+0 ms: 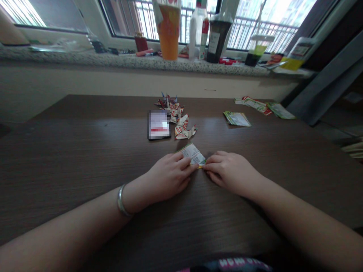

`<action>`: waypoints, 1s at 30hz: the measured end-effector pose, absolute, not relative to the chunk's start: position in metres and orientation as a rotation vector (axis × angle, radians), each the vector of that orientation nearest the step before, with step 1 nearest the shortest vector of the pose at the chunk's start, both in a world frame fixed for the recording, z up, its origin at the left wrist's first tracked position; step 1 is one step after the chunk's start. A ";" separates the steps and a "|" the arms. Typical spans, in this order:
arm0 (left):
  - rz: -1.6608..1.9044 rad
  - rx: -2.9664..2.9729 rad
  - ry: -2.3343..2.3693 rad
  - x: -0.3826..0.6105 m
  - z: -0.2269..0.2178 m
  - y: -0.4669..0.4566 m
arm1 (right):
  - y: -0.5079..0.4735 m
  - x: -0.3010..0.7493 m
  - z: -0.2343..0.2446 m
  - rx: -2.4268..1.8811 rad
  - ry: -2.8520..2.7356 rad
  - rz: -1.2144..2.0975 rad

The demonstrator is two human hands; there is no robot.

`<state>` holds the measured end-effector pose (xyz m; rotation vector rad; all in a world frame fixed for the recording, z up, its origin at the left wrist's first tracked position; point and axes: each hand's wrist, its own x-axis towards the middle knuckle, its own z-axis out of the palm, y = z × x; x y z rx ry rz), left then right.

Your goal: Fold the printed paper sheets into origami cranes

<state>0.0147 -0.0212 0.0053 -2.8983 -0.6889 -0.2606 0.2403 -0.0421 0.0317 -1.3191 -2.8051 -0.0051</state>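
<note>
White printed paper (194, 153), yellow at one corner, is pinched by left fingers (185, 163) and right fingers (213, 166).

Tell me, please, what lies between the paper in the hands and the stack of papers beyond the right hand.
In the head view, the stretch between the paper and the stack shows only bare tabletop.

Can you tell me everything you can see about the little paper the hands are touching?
The paper is small, looks thin, and is mostly white, with tiny print too small to read, a greenish edge and some yellow at its near corner. It sits at a slant over the brown table. The left hand covers part of it, and the right hand's fingertips touch its near right corner.
</note>
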 end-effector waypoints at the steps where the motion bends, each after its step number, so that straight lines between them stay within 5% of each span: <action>1: -0.267 -2.894 -0.707 0.015 0.006 -0.022 | -0.043 0.239 0.031 -1.321 -2.824 -0.028; 30: -0.142 -2.921 -0.646 0.011 0.015 -0.014 | -0.040 0.232 0.033 -1.445 -2.806 -0.064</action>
